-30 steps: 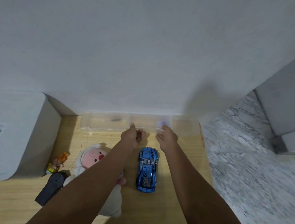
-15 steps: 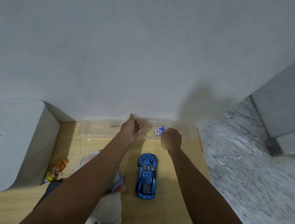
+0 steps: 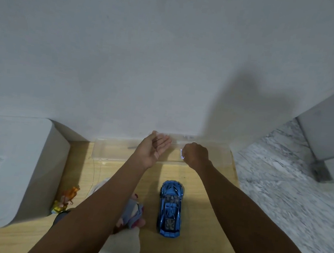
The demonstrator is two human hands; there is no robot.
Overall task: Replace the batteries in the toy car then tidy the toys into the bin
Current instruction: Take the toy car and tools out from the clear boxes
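The blue toy car (image 3: pixel 170 207) stands on its wheels on the wooden table (image 3: pixel 206 200), nose towards the wall. Beyond it a clear plastic tray (image 3: pixel 109 149) lies along the wall. Over the tray my left hand (image 3: pixel 154 147) is held with its palm turned up and fingers relaxed, holding nothing. Just to its right my right hand (image 3: pixel 194 156) has curled fingers and pinches a small white printed packet (image 3: pixel 181 155), mostly hidden behind the fingers. A plush toy (image 3: pixel 132 214) lies under my left forearm.
A large white lidded bin (image 3: pixel 7 163) stands at the table's left end. A small orange and yellow figure (image 3: pixel 68 197) and a dark object (image 3: pixel 59 217) lie beside it. The table's right edge drops to a marble floor (image 3: pixel 278 186). The wall is close behind the tray.
Both hands have moved farther from me, over the clear tray. My left hand has uncurled to an upturned palm. My right hand's fingers now cover most of the printed packet.
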